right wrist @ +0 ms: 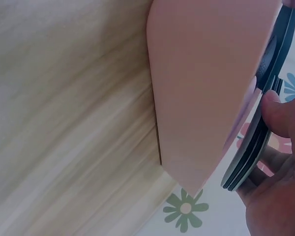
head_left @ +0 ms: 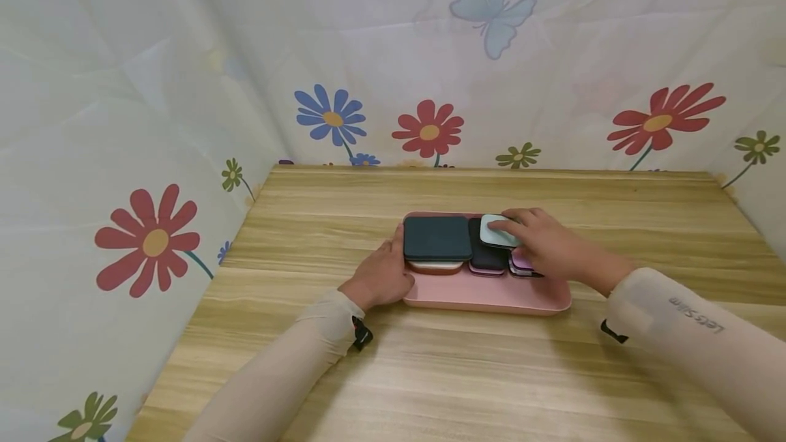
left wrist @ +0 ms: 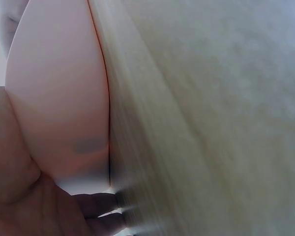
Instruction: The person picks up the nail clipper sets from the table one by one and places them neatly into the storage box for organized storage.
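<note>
right hand (head_left: 546,241) holds pale green lid (head_left: 499,232) over pink tray (head_left: 485,295).

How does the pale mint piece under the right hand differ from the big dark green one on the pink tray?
The pale mint piece is far smaller and lighter than the dark green piece. The right hand holds the mint one on the tray's right-hand stack; the dark green one lies untouched, while the left hand rests at the tray's edge. Both are flat with rounded corners.

Light wooden table (head_left: 491,374), pale flower-printed curtain (head_left: 123,121) behind, blue butterfly (head_left: 493,12) print
</note>
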`<state>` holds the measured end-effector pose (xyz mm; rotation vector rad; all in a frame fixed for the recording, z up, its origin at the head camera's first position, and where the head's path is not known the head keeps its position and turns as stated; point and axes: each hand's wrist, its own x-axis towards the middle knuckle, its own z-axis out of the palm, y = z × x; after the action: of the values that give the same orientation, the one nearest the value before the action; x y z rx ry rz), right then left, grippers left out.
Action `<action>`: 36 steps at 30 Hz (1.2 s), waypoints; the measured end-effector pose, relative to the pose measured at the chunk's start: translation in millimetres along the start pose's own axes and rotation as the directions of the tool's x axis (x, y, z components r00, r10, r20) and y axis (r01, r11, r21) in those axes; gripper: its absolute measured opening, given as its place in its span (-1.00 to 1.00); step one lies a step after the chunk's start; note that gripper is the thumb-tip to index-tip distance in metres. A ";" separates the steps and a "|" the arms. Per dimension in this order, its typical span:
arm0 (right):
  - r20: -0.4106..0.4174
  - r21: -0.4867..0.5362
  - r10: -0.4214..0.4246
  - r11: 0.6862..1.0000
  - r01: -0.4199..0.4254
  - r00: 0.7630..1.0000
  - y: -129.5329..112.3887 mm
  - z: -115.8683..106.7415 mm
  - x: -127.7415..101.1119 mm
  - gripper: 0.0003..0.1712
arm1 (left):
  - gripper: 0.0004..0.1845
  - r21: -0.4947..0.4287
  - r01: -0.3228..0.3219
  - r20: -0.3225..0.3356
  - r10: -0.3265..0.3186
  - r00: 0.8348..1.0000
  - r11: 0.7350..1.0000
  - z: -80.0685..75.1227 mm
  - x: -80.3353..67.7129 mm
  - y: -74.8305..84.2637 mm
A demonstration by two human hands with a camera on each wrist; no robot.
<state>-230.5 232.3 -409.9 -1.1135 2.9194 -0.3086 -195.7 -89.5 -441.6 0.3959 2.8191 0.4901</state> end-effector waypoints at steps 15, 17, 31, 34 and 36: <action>0.015 0.089 -0.009 0.996 0.008 1.000 2.6 11.4 -0.2 -0.33 | -0.01 -0.004 -0.008 -0.006 0.008 1.000 1.000 3.2 3.7 -4.9; 0.016 0.094 -0.008 0.996 0.007 1.000 2.7 12.2 -0.8 -0.33 | -0.02 -0.005 -0.008 -0.002 0.008 1.000 1.000 2.5 3.4 -5.0; -0.061 0.153 0.011 0.988 -0.002 0.998 1.1 12.8 -11.9 -0.38 | -0.02 -0.047 -0.072 -0.018 0.071 0.997 0.996 -1.7 4.2 -21.9; -0.091 0.149 0.085 0.986 -0.071 0.992 7.0 8.7 -21.0 -0.35 | -0.01 -0.039 -0.100 -0.055 0.097 0.994 0.994 -7.7 1.7 -30.2; -0.116 0.123 0.145 0.984 -0.130 0.983 13.2 4.7 -28.5 -0.29 | -0.01 -0.010 -0.105 -0.103 0.104 0.989 0.994 -13.8 0.3 -35.9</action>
<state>-217.5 259.9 -418.9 -0.9031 3.0207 -0.5545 -207.9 -126.0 -442.0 0.5324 2.9023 0.5686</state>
